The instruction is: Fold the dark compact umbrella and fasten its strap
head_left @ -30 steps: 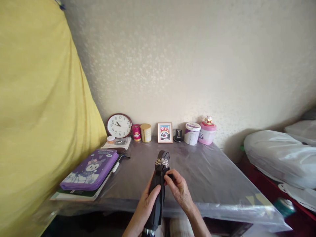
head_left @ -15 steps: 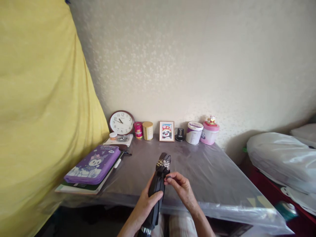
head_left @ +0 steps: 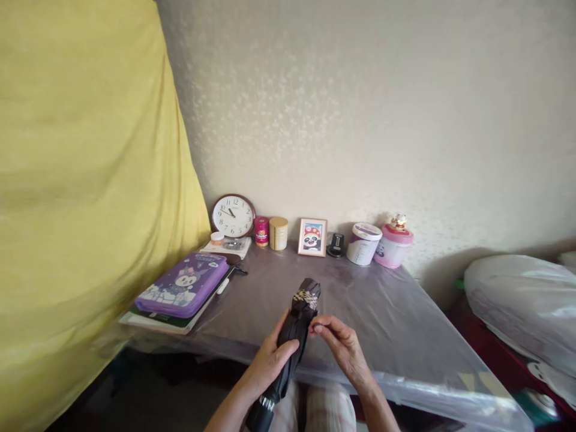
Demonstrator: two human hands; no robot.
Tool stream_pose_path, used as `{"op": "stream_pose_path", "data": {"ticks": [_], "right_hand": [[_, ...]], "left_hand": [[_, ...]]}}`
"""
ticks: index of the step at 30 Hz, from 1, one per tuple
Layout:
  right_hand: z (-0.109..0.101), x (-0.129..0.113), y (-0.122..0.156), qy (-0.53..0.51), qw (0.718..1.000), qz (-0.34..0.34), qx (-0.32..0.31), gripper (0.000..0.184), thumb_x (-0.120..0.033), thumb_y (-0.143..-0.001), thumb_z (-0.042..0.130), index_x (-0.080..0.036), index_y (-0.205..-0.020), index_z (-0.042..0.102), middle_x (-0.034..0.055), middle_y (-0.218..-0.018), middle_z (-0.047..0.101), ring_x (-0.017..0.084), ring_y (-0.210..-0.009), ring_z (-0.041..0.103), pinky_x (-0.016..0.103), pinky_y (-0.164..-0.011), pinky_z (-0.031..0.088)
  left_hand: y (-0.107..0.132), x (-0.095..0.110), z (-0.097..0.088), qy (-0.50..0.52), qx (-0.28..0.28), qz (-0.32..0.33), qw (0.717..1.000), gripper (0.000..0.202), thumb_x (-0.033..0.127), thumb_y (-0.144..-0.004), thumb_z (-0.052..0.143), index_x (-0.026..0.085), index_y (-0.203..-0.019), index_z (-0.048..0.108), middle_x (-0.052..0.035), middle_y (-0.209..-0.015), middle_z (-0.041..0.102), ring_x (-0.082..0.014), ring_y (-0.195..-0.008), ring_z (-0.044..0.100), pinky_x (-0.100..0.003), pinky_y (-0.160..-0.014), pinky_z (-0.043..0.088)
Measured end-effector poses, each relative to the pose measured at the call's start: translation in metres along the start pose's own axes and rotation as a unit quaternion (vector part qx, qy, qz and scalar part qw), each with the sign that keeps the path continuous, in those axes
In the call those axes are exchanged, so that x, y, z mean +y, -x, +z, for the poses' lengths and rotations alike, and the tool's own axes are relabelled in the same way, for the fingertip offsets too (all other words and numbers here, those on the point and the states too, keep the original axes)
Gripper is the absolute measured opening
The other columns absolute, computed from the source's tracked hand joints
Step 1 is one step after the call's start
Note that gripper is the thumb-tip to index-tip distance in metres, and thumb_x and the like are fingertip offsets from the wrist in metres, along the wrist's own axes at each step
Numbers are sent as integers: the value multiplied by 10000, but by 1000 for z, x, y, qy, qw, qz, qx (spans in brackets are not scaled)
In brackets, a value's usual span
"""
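Note:
A folded black umbrella [head_left: 294, 336] with a light-patterned band near its far end slants across the table's front edge. My left hand [head_left: 271, 355] is wrapped around the middle of it, thumb on top. The black handle with a silvery collar points down toward my lap. Beside the umbrella's right side, my right hand [head_left: 341, 346] is closed in a pinch on a small dark strap end [head_left: 317, 326], mostly covered by the fingertips.
A purple zip case [head_left: 184, 285] lies on books at the left. Along the wall stand a clock [head_left: 233, 216], tins, a picture frame [head_left: 312, 237] and round tubs [head_left: 363, 245]. Plastic sheeting covers the table [head_left: 396, 330]. A yellow curtain [head_left: 90, 180] hangs left; a white bag [head_left: 517, 306] sits right.
The view has shifted slightly, so the table things appear further right. My left hand still grips the umbrella, and my right hand keeps its pinch, slightly farther from the umbrella's side.

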State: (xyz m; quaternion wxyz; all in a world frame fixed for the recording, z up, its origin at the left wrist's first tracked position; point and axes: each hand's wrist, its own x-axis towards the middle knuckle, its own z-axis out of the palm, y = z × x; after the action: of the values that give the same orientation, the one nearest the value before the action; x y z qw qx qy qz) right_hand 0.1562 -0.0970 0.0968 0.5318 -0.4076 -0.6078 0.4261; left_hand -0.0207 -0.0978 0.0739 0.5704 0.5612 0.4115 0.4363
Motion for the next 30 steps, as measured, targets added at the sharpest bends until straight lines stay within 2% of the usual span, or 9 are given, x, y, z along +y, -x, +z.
{"op": "stream_pose_path", "data": {"ticks": [2, 4, 7, 9, 11, 15, 20, 26, 30], "right_hand": [[3, -1, -4, 43, 998, -24, -33, 184, -377, -796, 565, -217, -792, 655, 19, -728, 624, 164, -712, 583, 270, -701, 458], [6, 1, -9, 71, 995, -45, -51, 177, -350, -825, 532, -223, -815, 656, 17, -737, 615, 156, -714, 581, 266, -705, 457], [10, 8, -13, 73, 993, -75, -45, 155, -321, -827, 539, -231, -824, 664, 27, -805, 586, 144, -712, 568, 258, -669, 471], [12, 13, -15, 62, 994, -87, -31, 143, -311, -819, 551, -239, -839, 673, 34, -847, 557, 139, -713, 558, 252, -634, 483], [13, 16, -16, 58, 994, -89, -22, 144, -302, -818, 554, -247, -861, 680, 37, -860, 536, 136, -715, 553, 249, -614, 491], [14, 15, -17, 73, 993, -92, -25, 153, -285, -816, 556, -250, -883, 688, 30, -825, 514, 125, -682, 548, 244, -597, 496], [13, 11, -17, 117, 990, -74, -27, 139, -271, -802, 557, -226, -844, 681, 24, -808, 533, 119, -647, 560, 235, -581, 487], [18, 18, -16, 133, 990, 12, 45, 83, -267, -731, 615, -196, -736, 572, -32, -603, 557, 116, -526, 560, 224, -534, 441], [20, 18, -14, 172, 983, -8, 70, 148, -306, -716, 623, -189, -640, 573, -12, -625, 572, 122, -558, 547, 225, -549, 429]], "left_hand": [[-1, -4, -1, -51, -1, 16, 999, 640, 295, -755, 538, 194, -1351, 329, -46, -1361, 423, -205, -1265, 348, -320, -1062, 236], [0, -5, -2, -97, 2, 18, 995, 647, 299, -771, 511, 196, -1370, 287, -53, -1339, 450, -204, -1225, 402, -320, -1034, 280], [4, -1, -2, -165, 4, 20, 986, 658, 305, -781, 489, 199, -1384, 246, -58, -1160, 593, -198, -992, 573, -302, -876, 417], [6, 2, 0, -211, 7, 17, 977, 672, 310, -780, 485, 193, -1390, 228, -49, -998, 652, -183, -826, 613, -284, -759, 451], [6, 4, 1, -256, 15, 16, 967, 678, 316, -773, 488, 180, -1387, 235, -49, -894, 665, -183, -750, 616, -271, -691, 450], [5, 4, 3, -310, 34, 15, 950, 679, 317, -757, 492, 158, -1376, 263, -87, -930, 663, -212, -812, 622, -281, -704, 446], [6, 2, 4, -313, 36, 36, 948, 685, 293, -732, 512, 188, -1368, 280, -101, -1086, 630, -223, -944, 605, -294, -808, 437], [9, -3, 4, -324, 37, 50, 944, 697, 268, -728, 515, 200, -1374, 263, -103, -1147, 604, -233, -1004, 586, -317, -845, 431], [7, -8, 4, -306, 35, 50, 950, 702, 264, -723, 526, 188, -1371, 269, -100, -1114, 622, -231, -999, 588, -316, -840, 437]]}}
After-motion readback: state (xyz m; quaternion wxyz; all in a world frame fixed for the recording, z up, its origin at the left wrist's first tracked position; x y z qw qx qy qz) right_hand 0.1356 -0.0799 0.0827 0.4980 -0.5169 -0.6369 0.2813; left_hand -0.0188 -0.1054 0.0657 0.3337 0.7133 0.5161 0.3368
